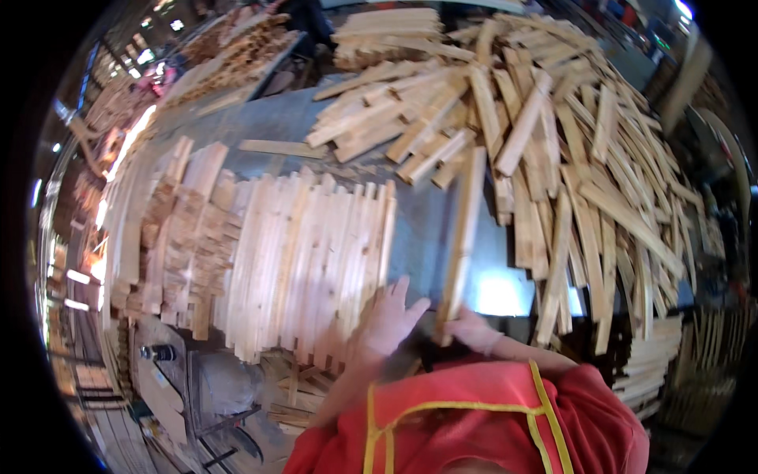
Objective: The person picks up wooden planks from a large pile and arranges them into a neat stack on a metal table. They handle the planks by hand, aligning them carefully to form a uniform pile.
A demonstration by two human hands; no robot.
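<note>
Wooden strip in right hand, left hand near slats

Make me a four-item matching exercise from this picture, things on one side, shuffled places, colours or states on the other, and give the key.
Things:
1. Right hand
2. Row of wooden strips
3. Wood pile
4. Apron

Descriptions:
A. Heaped at many angles, mostly in the right half of the view
B. Red with yellow trim
C. Gripping the near end of a single strip
D. Lined up side by side, left of the view's middle

Pairs: 1-C, 2-D, 3-A, 4-B
</note>
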